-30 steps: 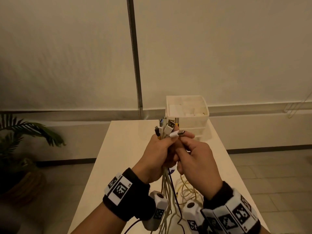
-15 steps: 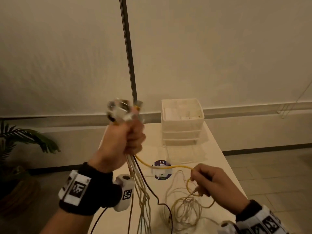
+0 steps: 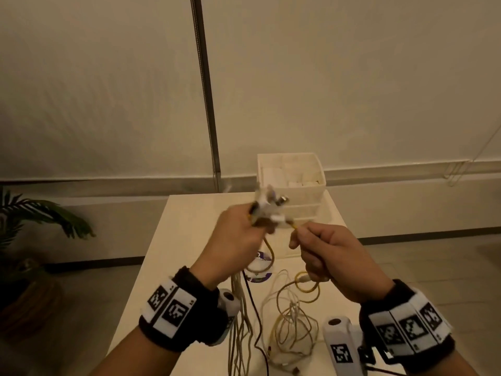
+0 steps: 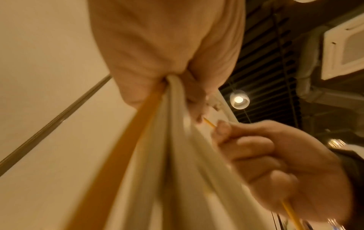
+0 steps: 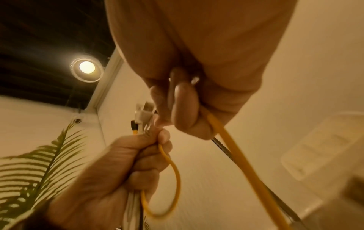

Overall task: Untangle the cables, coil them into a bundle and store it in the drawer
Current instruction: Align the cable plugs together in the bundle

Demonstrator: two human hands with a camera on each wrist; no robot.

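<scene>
Left hand (image 3: 238, 237): we grip the cables (image 3: 238, 316) in a fist above the table (image 3: 173, 256); right hand (image 3: 333, 256) pinches 1 yellow cable (image 5: 244, 165); only head view shows drawer unit (image 3: 303, 204), shut

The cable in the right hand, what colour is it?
Yellow cable, pinched by the right hand; clearest in the right wrist view.

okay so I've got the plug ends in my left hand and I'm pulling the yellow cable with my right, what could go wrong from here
1. The thin yellow cable runs down into the loose tangle of pale cables on the white table; pulling with the right hand may tighten a knot there.
2. The left hand grips many plug ends at once, so one could slip out.
3. Dragged loops might catch the white stacked drawer unit behind.
</scene>
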